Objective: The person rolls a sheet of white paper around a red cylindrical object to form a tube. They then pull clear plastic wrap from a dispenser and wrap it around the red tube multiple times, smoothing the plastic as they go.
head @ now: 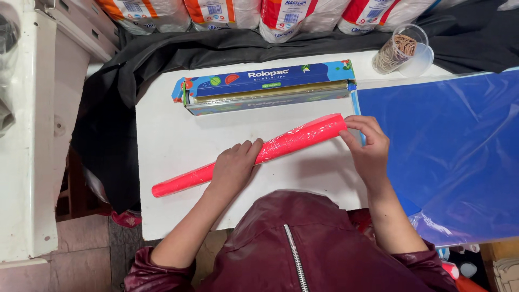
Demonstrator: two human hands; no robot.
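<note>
Red roll [294, 139] of paper, wrapped in clear film, lies slantwise on the white tabletop [162, 135] under both hands.

Left hand [233, 166] lies palm down across the roll's middle, fingers curled over its top; right hand [367, 148] grips the upper right end, fingers narrowed around it. Lower left end of the roll is free, near the tabletop edge. Just behind the roll, apart from it: a long blue cling-film dispenser box [265, 86], lid open. Right of the box: a clear plastic tub [403, 48] of rubber bands, tipped on its side. Blue plastic sheet [448, 151] covers the right of the surface, its edge touching the right hand. Black cloth [108, 108] drapes behind and left; bagged packs [292, 16] stand along the back.
</note>
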